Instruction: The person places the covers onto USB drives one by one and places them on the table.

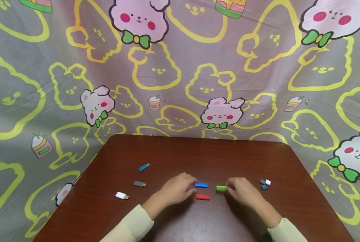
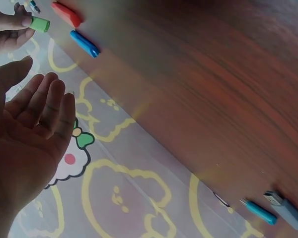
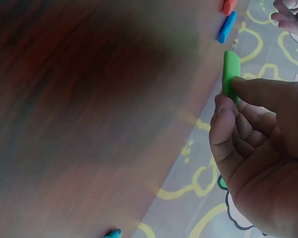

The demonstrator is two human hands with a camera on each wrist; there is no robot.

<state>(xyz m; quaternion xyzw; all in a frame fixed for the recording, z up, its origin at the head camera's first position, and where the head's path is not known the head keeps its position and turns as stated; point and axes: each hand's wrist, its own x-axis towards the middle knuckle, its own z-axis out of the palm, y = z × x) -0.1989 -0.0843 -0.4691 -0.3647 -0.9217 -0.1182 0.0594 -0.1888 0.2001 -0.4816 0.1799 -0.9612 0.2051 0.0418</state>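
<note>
Between thumb and fingertips, my right hand (image 1: 242, 191) pinches one end of a small green USB stick (image 1: 221, 188), whose other end points left. The right wrist view shows the green stick (image 3: 231, 69) as smooth, with no metal plug showing. My left hand (image 1: 180, 189) is held loosely curved just left of a blue USB stick (image 1: 201, 185) and a red USB stick (image 1: 202, 197). Nothing lies between its fingers in the left wrist view. The blue and red sticks lie nearly parallel on the table, the red one closer to me.
On the left of the brown table (image 1: 180, 151) lie a blue USB stick (image 1: 144, 167), a grey one (image 1: 140, 184) and a white one (image 1: 121, 195), metal plugs bare. To the right sit small grey (image 1: 262, 181), white (image 1: 268, 182) and blue (image 1: 264, 187) caps. A patterned cloth (image 1: 180, 97) hangs behind.
</note>
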